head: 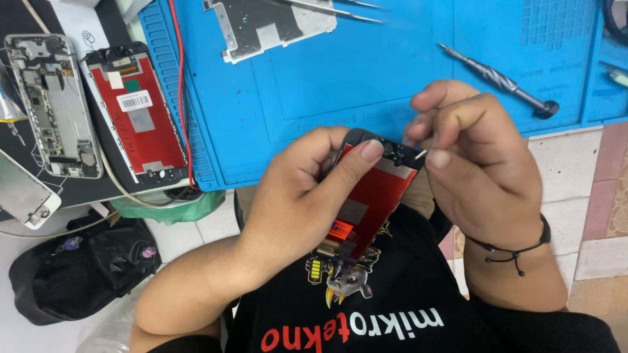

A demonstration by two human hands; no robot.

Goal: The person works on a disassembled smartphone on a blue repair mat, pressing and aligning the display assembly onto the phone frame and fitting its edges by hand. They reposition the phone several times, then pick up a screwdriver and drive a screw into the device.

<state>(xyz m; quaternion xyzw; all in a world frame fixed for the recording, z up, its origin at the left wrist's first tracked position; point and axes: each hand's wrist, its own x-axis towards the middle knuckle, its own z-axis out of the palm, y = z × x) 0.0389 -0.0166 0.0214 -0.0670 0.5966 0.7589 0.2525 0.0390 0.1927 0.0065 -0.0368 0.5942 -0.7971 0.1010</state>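
- You're gripping the phone screen assembly [369,206] w/ your left hand [297,209], fingers wrapped round its edge, thumb pressing flat on the top end. It's sitting tilted over your lap, just off the near edge of the blue mat [366,72], not resting on the table.
- Your right hand [477,160] is pinching smth tiny and pale [422,154] between thumb and forefinger at the top corner of the assy – prob. a thin tool tip or a small part; too small to tell.
- To be doing this well: be keeping the left thumb planted so the panel isn't flexing, be working the pinch in short, light moves, and be staying clear of the dark parts along the top edge.
- The assy's back is showing as glossy red film w/ a grey patch and an orange label, black frame round it; thin, flat, rigid-looking but likely bending if you're squeezing hard.
- Mat is looking like soft matte silicone w/ moulded ridges and small compartments.
- Lying on the mat, well apart from your hands: a slim metal screwdriver [500,80] w/ knurled grip, tweezers [333,10], a grey metal shield plate [271,26].
- Left of the mat: a second red-backed screen [140,111] and an opened phone body [53,104], bare boards showing.
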